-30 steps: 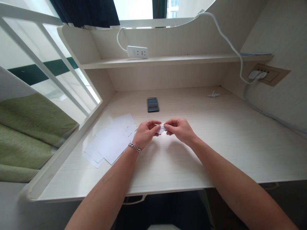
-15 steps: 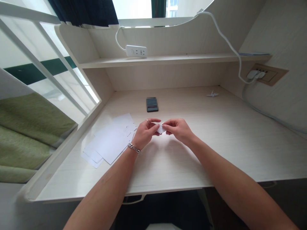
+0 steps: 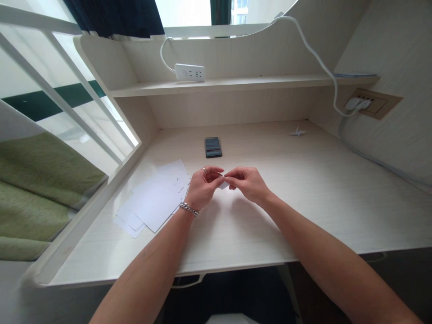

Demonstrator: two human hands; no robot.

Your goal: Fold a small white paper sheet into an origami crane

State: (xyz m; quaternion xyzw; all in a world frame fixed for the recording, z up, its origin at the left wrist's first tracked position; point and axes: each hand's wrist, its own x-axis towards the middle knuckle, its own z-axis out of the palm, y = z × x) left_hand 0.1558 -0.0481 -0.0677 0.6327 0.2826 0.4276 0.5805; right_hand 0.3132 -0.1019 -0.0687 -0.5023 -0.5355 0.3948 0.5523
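Observation:
A small folded piece of white paper [image 3: 223, 185] is pinched between my two hands, above the middle of the desk. My left hand [image 3: 204, 185], with a ring and a chain bracelet, grips its left side between thumb and fingers. From the right, my right hand [image 3: 248, 182] pinches its upper edge, thumb toward me. Both sets of fingertips nearly meet and cover most of the paper, so its exact folds cannot be made out. Left of my hands lie several loose white sheets [image 3: 155, 193]. Farther back on the right rests a folded paper crane [image 3: 298, 132].
A dark phone [image 3: 213, 147] lies beyond my hands on the desk [image 3: 320, 193]. On the shelf [image 3: 236, 85] sits a white power strip [image 3: 189, 72]. A white cable [image 3: 317, 54] hangs down to the wall socket [image 3: 380, 105]. White rails [image 3: 60, 96] border the left side.
My fingertips have come closer together over the folded paper, and less of it shows. My right thumb has shifted slightly left. The view has moved a little.

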